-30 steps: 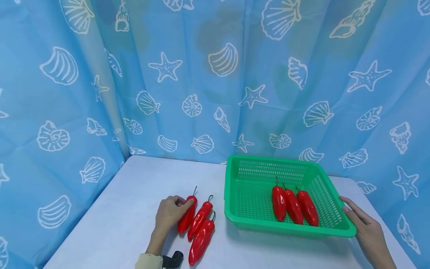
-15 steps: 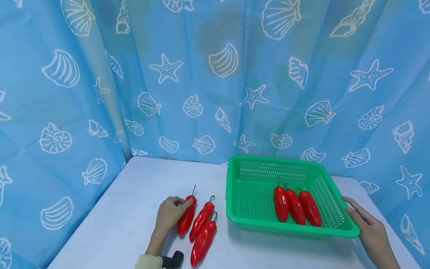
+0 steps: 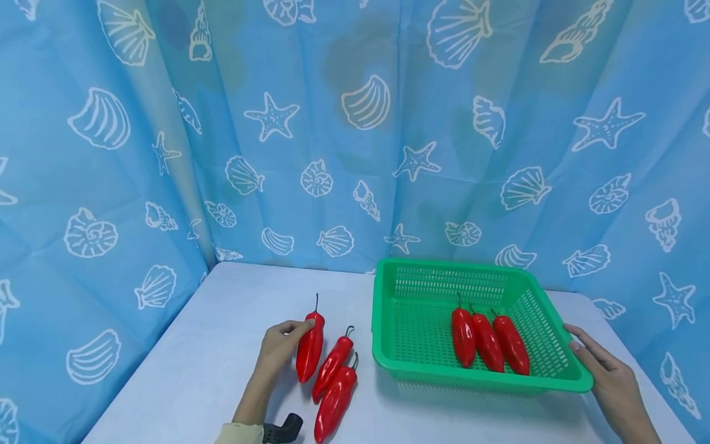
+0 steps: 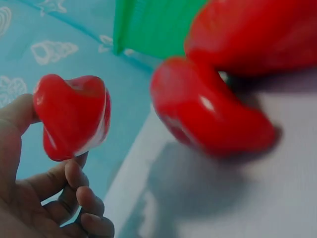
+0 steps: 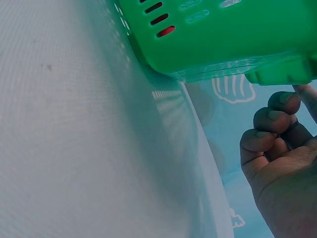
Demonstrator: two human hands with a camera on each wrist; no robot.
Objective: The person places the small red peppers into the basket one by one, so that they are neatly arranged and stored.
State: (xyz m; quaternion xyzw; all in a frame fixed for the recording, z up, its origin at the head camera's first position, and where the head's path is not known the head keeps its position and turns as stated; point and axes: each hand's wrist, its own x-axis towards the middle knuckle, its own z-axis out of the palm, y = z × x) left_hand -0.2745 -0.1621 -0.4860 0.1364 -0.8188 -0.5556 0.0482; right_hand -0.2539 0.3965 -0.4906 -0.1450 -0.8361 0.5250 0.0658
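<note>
My left hand point(image 3: 277, 348) pinches a red chili pepper point(image 3: 312, 348) near its stem end, between thumb and fingertips. In the left wrist view that chili pepper point(image 4: 74, 116) is seen end-on and off the table, with the other fingers loosely curled below it. Two more red chili peppers, a middle one point(image 3: 333, 369) and a nearer one point(image 3: 336, 402), lie on the table just right of it. At the right, my right hand point(image 3: 612, 385) holds the rim of a green plastic basket point(image 3: 444, 374); the right wrist view shows its lower fingers curled beneath the rim point(image 5: 282, 72).
Three red chili peppers point(image 3: 488, 342) lie side by side in the basket's right half. The white table point(image 3: 183, 370) meets a blue shell-print curtain point(image 3: 310, 135) at the back and left. A black strap piece point(image 3: 283, 428) is on the left wrist.
My left hand has raised the chili pepper and shifted it slightly away from me, apart from the two beside it. The right hand and the basket stay in place.
</note>
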